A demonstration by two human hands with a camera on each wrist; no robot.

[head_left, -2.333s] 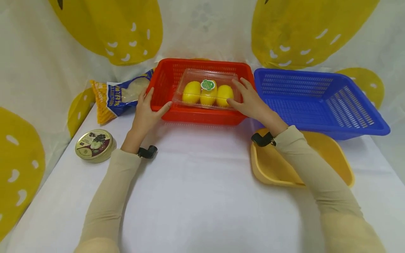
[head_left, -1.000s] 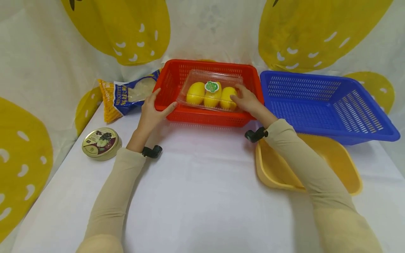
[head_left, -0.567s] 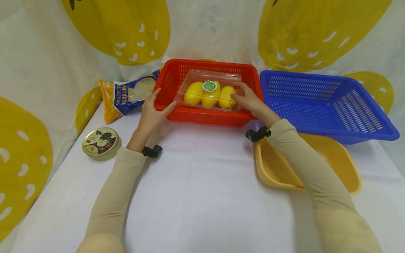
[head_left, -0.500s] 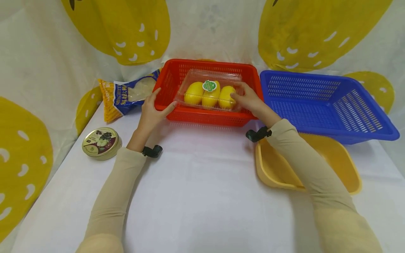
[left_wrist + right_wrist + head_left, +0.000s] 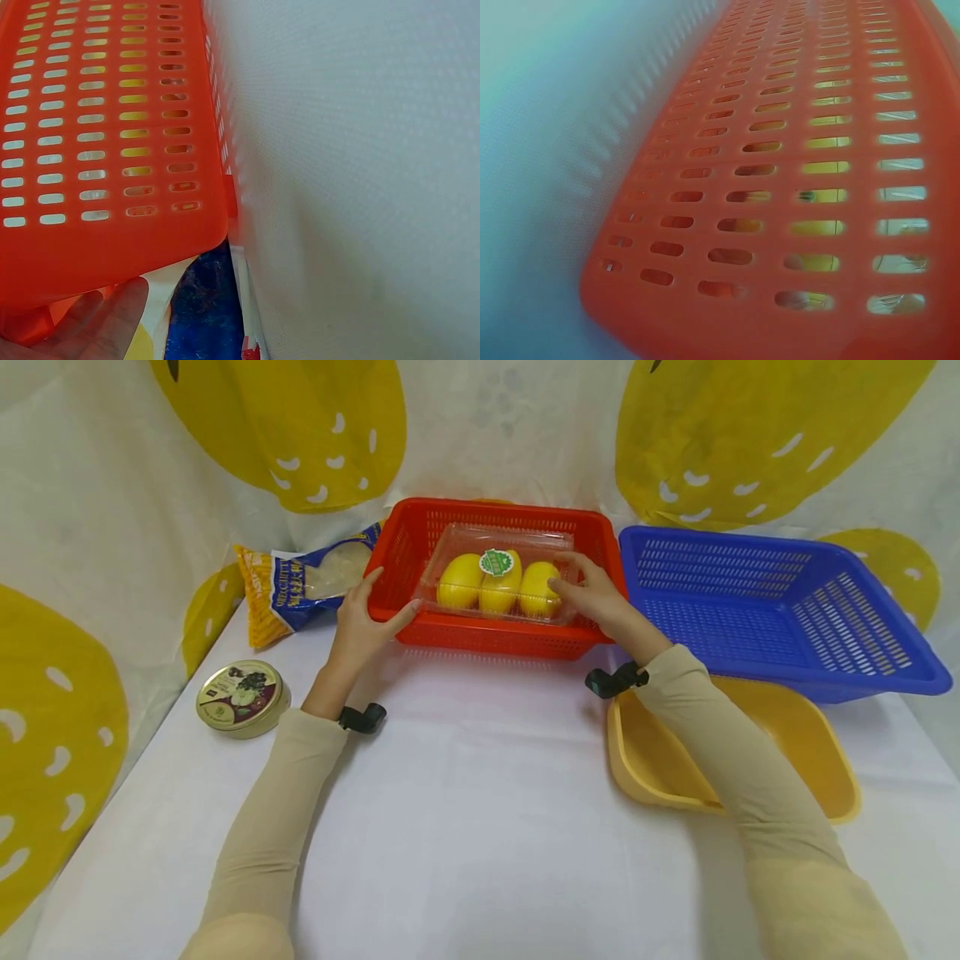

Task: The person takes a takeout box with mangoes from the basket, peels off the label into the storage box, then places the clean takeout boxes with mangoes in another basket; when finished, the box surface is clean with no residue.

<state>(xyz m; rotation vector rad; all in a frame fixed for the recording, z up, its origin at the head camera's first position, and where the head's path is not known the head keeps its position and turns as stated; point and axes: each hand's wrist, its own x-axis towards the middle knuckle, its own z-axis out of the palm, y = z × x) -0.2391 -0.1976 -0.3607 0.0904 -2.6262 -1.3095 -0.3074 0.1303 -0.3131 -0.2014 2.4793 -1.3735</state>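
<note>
In the red basket [image 5: 487, 637], near its front edge, a clear plastic clamshell [image 5: 491, 594] of yellow fruits [image 5: 460, 582] is pinched at its right end by the right hand [image 5: 597, 595]; the basket's front-left corner is touched by the left hand [image 5: 362, 622], fingers spread. Slick, easily dented walls and modest weight are to be expected; the ends are best held. "ORECCHIETTE" seems readable on the pasta bag [image 5: 311, 578]; the green sticker [image 5: 496, 562] cannot be read.

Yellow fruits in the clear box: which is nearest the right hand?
The rightmost fruit, beside the right hand; the middle fruit sits partly behind the green label, the left fruit lies farthest away.
</note>
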